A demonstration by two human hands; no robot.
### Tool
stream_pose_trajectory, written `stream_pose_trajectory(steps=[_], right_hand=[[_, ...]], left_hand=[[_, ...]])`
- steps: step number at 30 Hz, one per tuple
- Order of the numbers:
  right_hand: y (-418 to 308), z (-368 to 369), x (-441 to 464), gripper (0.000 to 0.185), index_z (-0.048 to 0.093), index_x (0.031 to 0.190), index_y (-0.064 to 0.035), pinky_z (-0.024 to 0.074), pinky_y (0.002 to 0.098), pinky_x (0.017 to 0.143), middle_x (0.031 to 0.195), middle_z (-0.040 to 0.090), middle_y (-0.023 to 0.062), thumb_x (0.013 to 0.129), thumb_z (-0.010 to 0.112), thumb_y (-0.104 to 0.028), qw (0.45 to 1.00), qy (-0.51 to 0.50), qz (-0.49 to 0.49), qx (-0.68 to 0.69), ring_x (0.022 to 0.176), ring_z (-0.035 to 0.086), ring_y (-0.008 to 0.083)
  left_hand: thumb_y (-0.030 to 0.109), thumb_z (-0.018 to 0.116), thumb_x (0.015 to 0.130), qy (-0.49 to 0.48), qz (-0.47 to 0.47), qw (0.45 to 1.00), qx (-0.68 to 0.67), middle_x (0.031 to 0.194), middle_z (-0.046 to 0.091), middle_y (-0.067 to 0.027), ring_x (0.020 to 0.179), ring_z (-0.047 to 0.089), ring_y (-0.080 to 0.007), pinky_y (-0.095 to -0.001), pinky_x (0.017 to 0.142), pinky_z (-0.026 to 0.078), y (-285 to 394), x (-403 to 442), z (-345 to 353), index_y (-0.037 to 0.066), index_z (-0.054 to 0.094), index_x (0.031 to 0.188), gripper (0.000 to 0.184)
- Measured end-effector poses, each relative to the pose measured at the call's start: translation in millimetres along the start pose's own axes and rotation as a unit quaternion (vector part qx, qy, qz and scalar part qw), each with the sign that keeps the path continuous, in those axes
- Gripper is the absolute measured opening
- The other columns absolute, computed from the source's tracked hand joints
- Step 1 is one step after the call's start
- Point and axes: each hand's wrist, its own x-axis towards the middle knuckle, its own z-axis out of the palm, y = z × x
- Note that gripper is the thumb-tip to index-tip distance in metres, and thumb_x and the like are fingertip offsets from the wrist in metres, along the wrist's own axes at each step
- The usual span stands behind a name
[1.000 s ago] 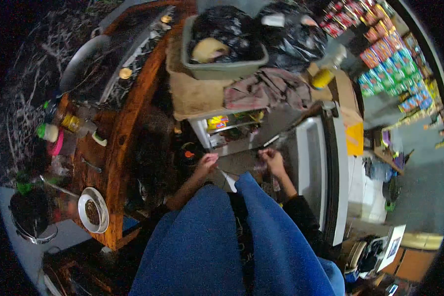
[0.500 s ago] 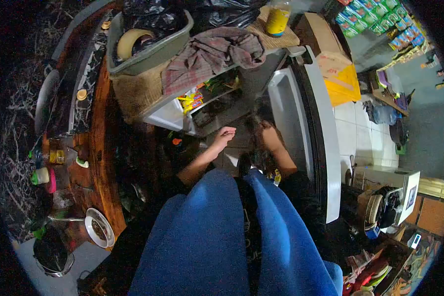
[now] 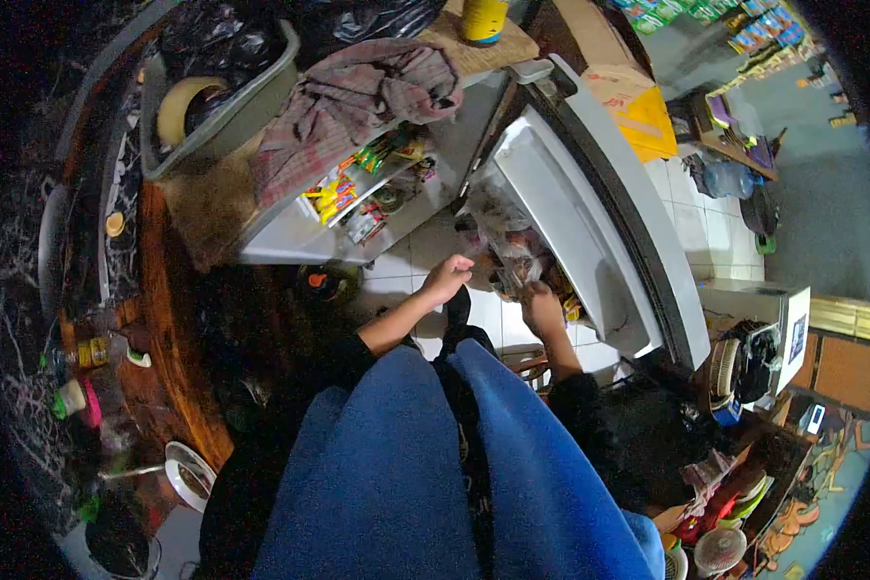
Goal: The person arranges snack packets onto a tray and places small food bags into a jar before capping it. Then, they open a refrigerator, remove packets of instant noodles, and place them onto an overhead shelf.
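Note:
My right hand (image 3: 543, 309) is closed on the gathered top of a clear plastic bag (image 3: 509, 242). Several dark and reddish items show through the plastic, too blurred to name. The bag hangs in front of the white inner face of the open fridge door (image 3: 565, 232). My left hand (image 3: 445, 280) is just left of the bag, apart from it, with its fingers loosely bent and nothing visible in them. Beyond it, the open fridge compartment (image 3: 290, 242) has yellow packets (image 3: 334, 199) on a shelf.
On the fridge top lie a checked cloth (image 3: 367, 92) and a grey bin (image 3: 227, 106) with a tape roll. A wooden counter edge (image 3: 179, 338) runs along my left. Cardboard boxes (image 3: 604, 58) stand behind the door. White floor tiles (image 3: 391, 266) show below.
The fridge and its door have shifted in view and look brighter. The clear bag at my right hand shows plainly now. My left hand's fingers have bent more.

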Motion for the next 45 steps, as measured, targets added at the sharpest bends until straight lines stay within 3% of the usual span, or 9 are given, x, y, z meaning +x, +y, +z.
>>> stream_pose_trajectory(steps=[9,18,21,24,31,39,40,41,45], right_hand=[[54,-15,-85,0.03,0.054,0.097,-0.0041,0.038,0.0417,0.082,0.098,0.05,0.0176,0.068,0.054,-0.004,0.935,0.276,0.218,0.041,0.094,0.046,0.0347],[104,-37,-39,0.042,0.045,0.119,-0.015,0.0459,0.0421,0.075,0.107,0.052,0.0207,0.078,0.041,-0.01,0.952,-0.073,0.297,-0.013,0.093,0.052,0.0364],[124,-23,-28,0.04,0.042,0.12,-0.0056,0.0346,0.0428,0.091,0.117,0.046,0.0206,0.082,0.039,-0.018,0.982,0.128,0.132,-0.054,0.11,0.043,0.033],[136,-19,-24,0.038,0.043,0.117,-0.0052,0.0293,0.042,0.094,0.119,0.043,0.0199,0.087,0.034,-0.026,0.983,0.112,0.141,0.044,0.111,0.039,0.0339],[162,-3,-24,0.028,0.054,0.101,-0.0034,0.036,0.0419,0.086,0.105,0.052,0.0198,0.082,0.046,-0.022,0.977,0.184,0.079,0.073,0.101,0.046,0.0361],[135,-24,-60,0.012,0.056,0.082,-0.0039,0.0466,0.0424,0.058,0.086,0.057,0.0166,0.077,0.051,-0.013,0.961,0.21,0.172,0.057,0.066,0.057,0.0346],[128,-26,-65,0.009,0.056,0.075,-0.0045,0.0477,0.0403,0.056,0.085,0.058,0.0154,0.078,0.051,-0.012,0.939,0.296,0.153,0.089,0.063,0.058,0.0329],[123,-27,-73,0.006,0.057,0.078,-0.0048,0.0484,0.0383,0.057,0.088,0.059,0.014,0.077,0.053,-0.009,0.927,0.324,0.148,0.119,0.065,0.059,0.0308],[85,-44,-104,0.006,0.058,0.08,0.0001,0.0485,0.0329,0.066,0.094,0.059,0.0137,0.075,0.057,-0.003,0.877,0.396,0.124,0.242,0.079,0.06,0.0243]], left_hand=[[0.006,0.054,0.075,-0.126,-0.004,0.987,0.1,0.099,0.056,-0.0104,0.095,0.052,-0.0199,-0.0303,0.082,0.041,8,15,50,0.001,0.051,0.099,0.025],[0.011,0.053,0.073,-0.049,0.164,0.942,0.288,0.091,0.055,-0.0169,0.089,0.052,-0.0322,-0.0402,0.079,0.04,63,55,139,0.004,0.052,0.096,0.024],[0.011,0.048,0.074,-0.095,0.123,0.917,0.367,0.105,0.051,-0.0209,0.1,0.046,-0.036,-0.0424,0.086,0.037,73,88,178,0.004,0.049,0.109,0.035],[0.014,0.05,0.073,-0.112,0.158,0.869,0.456,0.121,0.043,-0.0187,0.111,0.042,-0.0331,-0.0438,0.093,0.032,71,107,207,0.005,0.045,0.118,0.046],[0.016,0.051,0.073,-0.04,0.231,0.969,0.072,0.12,0.044,-0.0176,0.11,0.043,-0.0325,-0.0447,0.093,0.031,-9,168,241,0.007,0.046,0.118,0.046],[0.017,0.051,0.073,0.057,0.273,0.908,-0.312,0.119,0.046,-0.0164,0.109,0.043,-0.032,-0.0456,0.094,0.031,-22,170,239,0.009,0.047,0.117,0.046],[0.015,0.053,0.072,0.001,0.193,0.974,0.118,0.117,0.046,-0.0156,0.108,0.043,-0.0317,-0.0449,0.093,0.031,26,127,213,0.01,0.051,0.111,0.04],[0.012,0.055,0.071,-0.05,0.074,0.847,0.524,0.115,0.047,-0.0147,0.106,0.042,-0.0315,-0.0442,0.092,0.031,85,86,186,0.012,0.055,0.105,0.035],[0.006,0.06,0.068,0.009,0.242,0.891,0.383,0.11,0.048,-0.0127,0.101,0.044,-0.0302,-0.0417,0.087,0.033,84,46,132,0.009,0.058,0.088,0.021]])
